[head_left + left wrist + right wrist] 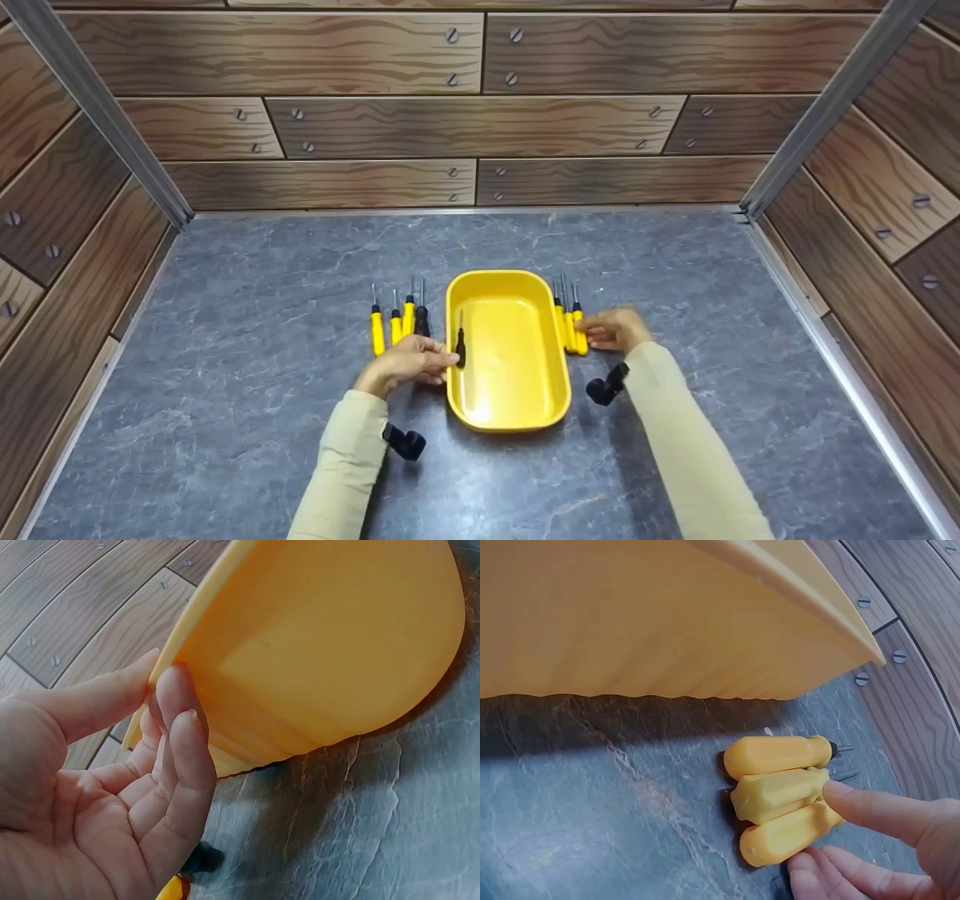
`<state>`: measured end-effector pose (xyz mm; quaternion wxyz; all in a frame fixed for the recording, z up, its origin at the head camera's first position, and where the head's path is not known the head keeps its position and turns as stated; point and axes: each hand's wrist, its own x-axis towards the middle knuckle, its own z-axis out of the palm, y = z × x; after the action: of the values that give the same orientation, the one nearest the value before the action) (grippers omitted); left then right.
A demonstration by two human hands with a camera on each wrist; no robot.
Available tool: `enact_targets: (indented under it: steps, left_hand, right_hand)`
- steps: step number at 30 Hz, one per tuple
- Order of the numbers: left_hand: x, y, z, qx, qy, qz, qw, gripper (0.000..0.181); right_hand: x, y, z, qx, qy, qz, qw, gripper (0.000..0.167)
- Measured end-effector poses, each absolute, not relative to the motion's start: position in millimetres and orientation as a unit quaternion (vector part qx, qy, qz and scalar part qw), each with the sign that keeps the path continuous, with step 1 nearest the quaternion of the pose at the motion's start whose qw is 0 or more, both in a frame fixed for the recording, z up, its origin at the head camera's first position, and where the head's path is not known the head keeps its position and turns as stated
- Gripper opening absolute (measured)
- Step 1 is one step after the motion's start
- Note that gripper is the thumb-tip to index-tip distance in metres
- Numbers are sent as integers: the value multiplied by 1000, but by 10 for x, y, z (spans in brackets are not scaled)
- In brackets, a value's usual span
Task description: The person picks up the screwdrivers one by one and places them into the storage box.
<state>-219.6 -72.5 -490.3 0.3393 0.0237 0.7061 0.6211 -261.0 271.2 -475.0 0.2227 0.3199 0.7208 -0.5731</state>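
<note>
A yellow plastic bin stands in the middle of the tabletop. Inside it, against the left wall, is a screwdriver with a black handle. My left hand pinches the bin's left rim between thumb and fingers, the thumb close to that screwdriver. In the left wrist view the fingers lie along the bin's outer side. To the right of the bin, three yellow-handled screwdrivers lie side by side. My right hand pinches the outermost yellow screwdriver, its thumb on top and fingers beside the handle.
Left of the bin lie several more screwdrivers, yellow-handled ones and a black-handled one. Wood-patterned walls with metal corner posts enclose the grey marbled tabletop on three sides.
</note>
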Motion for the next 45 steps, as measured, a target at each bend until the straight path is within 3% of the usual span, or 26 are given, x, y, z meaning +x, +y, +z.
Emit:
enact_targets:
  steps: [22,45]
  left_hand:
    - [-2187,-742,-4912,33,706,620,340,11]
    - [-2188,-715,-4892,18,708,619,338,8]
  right_hand:
    - [-2609,2696,-4812,335,713,-578,213,18]
    - [-2598,2663,-4788,309,748,-554,196,7]
